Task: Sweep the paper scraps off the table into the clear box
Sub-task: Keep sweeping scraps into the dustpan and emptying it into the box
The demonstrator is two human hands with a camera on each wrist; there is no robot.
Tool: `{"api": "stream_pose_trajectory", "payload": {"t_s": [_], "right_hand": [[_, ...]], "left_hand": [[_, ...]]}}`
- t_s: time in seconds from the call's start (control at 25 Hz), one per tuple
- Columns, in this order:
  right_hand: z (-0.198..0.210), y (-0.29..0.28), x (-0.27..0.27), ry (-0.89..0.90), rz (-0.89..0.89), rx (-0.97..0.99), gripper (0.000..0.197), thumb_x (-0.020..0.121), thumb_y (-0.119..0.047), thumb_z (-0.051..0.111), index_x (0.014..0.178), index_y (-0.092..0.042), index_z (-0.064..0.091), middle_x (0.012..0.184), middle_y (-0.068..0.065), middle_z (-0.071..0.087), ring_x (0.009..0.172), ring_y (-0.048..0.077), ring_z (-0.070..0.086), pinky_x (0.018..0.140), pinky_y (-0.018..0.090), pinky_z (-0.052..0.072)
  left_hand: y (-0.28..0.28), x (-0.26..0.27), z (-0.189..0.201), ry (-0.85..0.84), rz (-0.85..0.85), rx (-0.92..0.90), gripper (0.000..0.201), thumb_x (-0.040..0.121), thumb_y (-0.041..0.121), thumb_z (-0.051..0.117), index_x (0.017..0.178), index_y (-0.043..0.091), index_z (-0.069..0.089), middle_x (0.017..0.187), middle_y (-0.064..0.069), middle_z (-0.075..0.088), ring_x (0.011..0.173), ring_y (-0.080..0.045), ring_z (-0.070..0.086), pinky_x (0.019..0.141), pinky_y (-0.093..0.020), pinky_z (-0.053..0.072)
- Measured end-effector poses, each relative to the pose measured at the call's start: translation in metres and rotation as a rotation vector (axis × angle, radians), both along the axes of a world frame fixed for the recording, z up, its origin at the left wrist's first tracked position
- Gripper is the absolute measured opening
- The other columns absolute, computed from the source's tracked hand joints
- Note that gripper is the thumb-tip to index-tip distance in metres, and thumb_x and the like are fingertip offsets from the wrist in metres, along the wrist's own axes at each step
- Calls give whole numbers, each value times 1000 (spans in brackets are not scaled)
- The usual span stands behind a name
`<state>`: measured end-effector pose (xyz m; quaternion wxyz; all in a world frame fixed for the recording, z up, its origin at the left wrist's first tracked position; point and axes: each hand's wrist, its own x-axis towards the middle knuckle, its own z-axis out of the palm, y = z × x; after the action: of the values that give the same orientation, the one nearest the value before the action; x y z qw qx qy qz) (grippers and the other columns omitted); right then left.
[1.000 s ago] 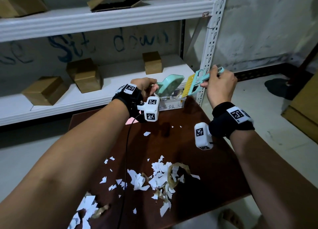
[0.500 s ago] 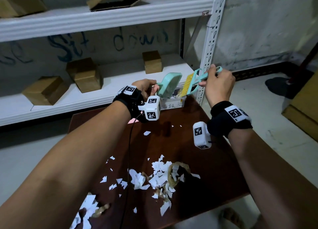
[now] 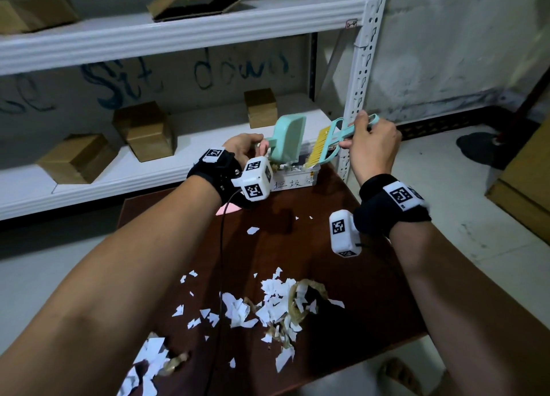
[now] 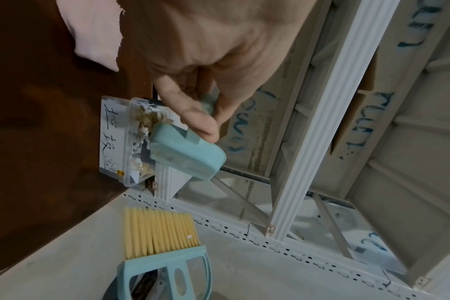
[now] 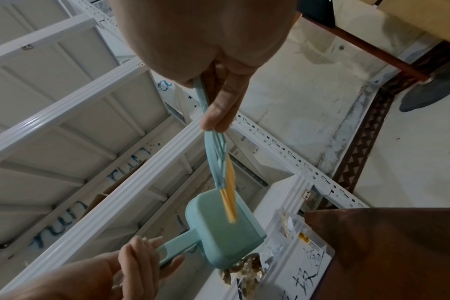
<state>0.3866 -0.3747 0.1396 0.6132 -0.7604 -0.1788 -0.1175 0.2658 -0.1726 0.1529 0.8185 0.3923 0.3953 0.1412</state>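
Paper scraps, white torn pieces mixed with tan curls, lie mostly in a loose heap on the near half of the dark brown wooden table; a smaller cluster sits at the near left edge, and a few strays lie toward the far end. Some scraps are already inside the clear plastic box, which stands at the table's far edge against the white metal shelving unit.

I note my left hand curled round the handle of the small mint-green plastic dustpan, thumb pressed along the top in the left wrist view. The pan is tipped steeply, its mouth down over the box opening. My right hand pinches the handle of the mint-green hand brush with yellow bristles, fingers wrapped, bristles close beside the pan and above the box.

Assessment: the step in hand appears to be emptying a pan-load. To do it well, I judge the pan's lip should stay inside the box rim, since the box is narrow and light scraps drift. Short downward strokes of the bristles against the pan's inner face should dislodge clinging pieces; the right wrist view shows a clump at the pan's lower lip over the box. Whether the pan is fully clear I cannot tell. Most of the table's scraps are not yet collected.
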Motion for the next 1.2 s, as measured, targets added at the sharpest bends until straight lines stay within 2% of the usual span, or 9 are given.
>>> {"api": "stream_pose_trajectory", "payload": {"t_s": [0.2, 0.36, 0.48, 0.64, 0.8, 0.92, 1.04, 1.12, 1.2], "right_hand": [[0, 1, 0, 9, -2, 13, 48, 100, -48, 45, 76, -15, 71, 61, 0, 72, 67, 20, 75, 73, 50, 62], [3, 2, -2, 9, -1, 2, 52, 99, -49, 43, 75, -13, 71, 60, 1, 72, 71, 26, 75, 76, 51, 60], [2, 4, -2, 19, 4, 20, 52, 100, -47, 44, 77, -11, 73, 63, 2, 73, 70, 23, 75, 76, 49, 61], [-1, 7, 1, 55, -5, 41, 51, 94, -58, 42, 69, -21, 68, 63, 0, 73, 78, 29, 75, 77, 53, 60], [0, 11, -8, 54, 14, 45, 53, 95, -52, 47, 84, -8, 74, 70, 6, 76, 65, 17, 76, 71, 48, 63], [-4, 12, -12, 38, 21, -11, 59, 91, -57, 44, 86, -8, 75, 71, 10, 75, 69, 24, 76, 75, 46, 62], [-15, 16, -17, 33, 73, -130, 69, 84, -64, 40, 87, -5, 75, 74, 15, 75, 80, 34, 74, 81, 45, 60], [-28, 22, -22, 28, 130, -208, 69, 84, -65, 45, 87, -3, 74, 82, 19, 76, 84, 37, 73, 84, 48, 59], [-40, 22, -25, 26, 189, -290, 64, 83, -62, 50, 87, -2, 74, 88, 22, 74, 85, 38, 72, 84, 51, 59]], "left_hand": [[3, -4, 12, -36, -37, -6, 28, 103, 18, 53, 85, -4, 55, 47, -9, 58, 34, -8, 56, 43, -13, 49], [-5, -12, 26, -89, -39, 19, 23, 102, 16, 54, 86, 0, 54, 48, -9, 59, 35, -8, 57, 42, -14, 51], [-11, -22, 35, -116, 16, 68, 21, 100, 12, 57, 86, -3, 57, 53, -13, 64, 38, -12, 62, 39, -19, 52], [-18, -55, 42, -137, 49, 155, 11, 98, 2, 58, 90, -4, 62, 62, -16, 70, 54, -18, 72, 55, -23, 60], [-18, -96, 41, -143, 109, 219, 10, 97, -4, 55, 93, -6, 65, 72, -17, 72, 62, -19, 74, 59, -21, 60], [-20, -126, 35, -157, 197, 242, 6, 92, -6, 62, 93, -10, 66, 83, -19, 68, 68, -22, 74, 60, -21, 60], [-26, -156, 18, -134, 250, 260, 11, 90, -6, 65, 98, -13, 66, 87, -20, 67, 70, -23, 74, 60, -20, 60], [-31, -177, 5, -125, 258, 279, 15, 89, -6, 66, 101, -14, 67, 89, -22, 68, 73, -24, 74, 63, -22, 61], [-38, -193, -6, -131, 270, 280, 13, 87, -6, 68, 97, -14, 69, 84, -22, 70, 73, -26, 73, 68, -26, 62]]}}
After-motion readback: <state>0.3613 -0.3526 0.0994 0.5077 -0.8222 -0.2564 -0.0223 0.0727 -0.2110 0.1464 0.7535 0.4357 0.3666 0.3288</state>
